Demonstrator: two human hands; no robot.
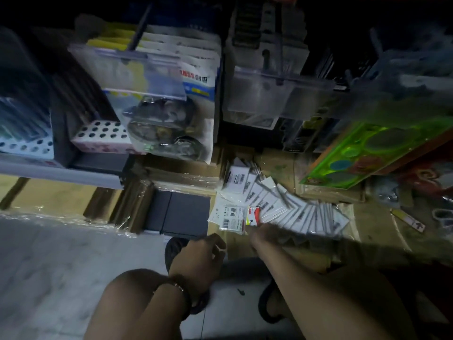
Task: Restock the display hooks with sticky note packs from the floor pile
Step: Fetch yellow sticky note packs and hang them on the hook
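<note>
Sticky note packs [282,207], white-backed in clear sleeves, lie fanned in a pile on cardboard on the floor. One pack with a red label [253,215] sits at the pile's near left end. My right hand [266,233] reaches onto the near edge of the pile, touching the red-labelled pack; it is blurred, so its grip is unclear. My left hand [203,256] hangs over my knee, left of the pile, with loosely curled fingers and nothing in it. Overhead, a display hook [138,33] carries hanging packets, and a second hook [266,57] sits to its right.
Clear price-tag flaps [269,94] hang in front of the hooks. Boxes with round holes [103,133] stand on the left shelf [58,171]. Wrapped cardboard cartons [176,177] lie below it. A green stencil sheet [375,150] leans at the right. My sandalled feet rest on pale floor tiles [61,266].
</note>
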